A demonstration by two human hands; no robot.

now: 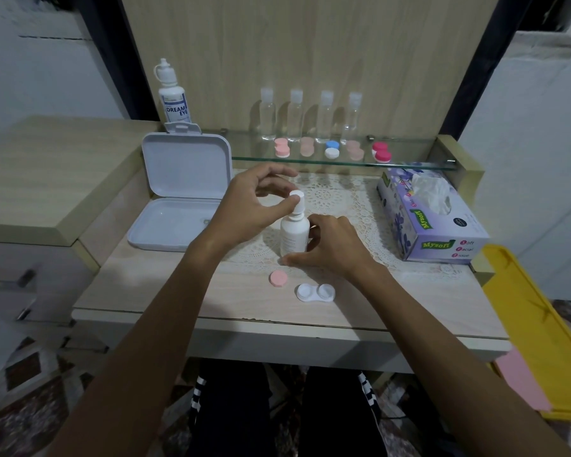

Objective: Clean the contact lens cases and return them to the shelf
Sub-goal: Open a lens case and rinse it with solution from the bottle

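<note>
We see a white bottle (pixel 294 237) standing up on a lace mat (pixel 337 206) in the middle of the table (pixel 165 291). The right hand (pixel 333 247) is curled round the bottle's body and holds it. The left hand (pixel 253 201) pinches the white cap (pixel 295 195) on top of the bottle with thumb and finger; its other fingers are spread out above.

Near the front of the table lies an open white lens case (pixel 315 292). Both its cups have no lids. A pink lid (pixel 278 278) lies flat just to its left, not touching it. We cannot tell where the other lid is.

At the back is a glass shelf (pixel 409 159). On it lie five more lens cases (pixel 332 149), all closed: three pink, one blue and white, one dark pink. Behind them stand four clear bottles (pixel 310 115) in a row.

On the left an open white box (pixel 182 196) sits on the table, lid up. Behind it stands a bottle marked Dream Eye (pixel 171 94). On the right is a purple tissue box (pixel 432 216) with a tissue poking out.
</note>
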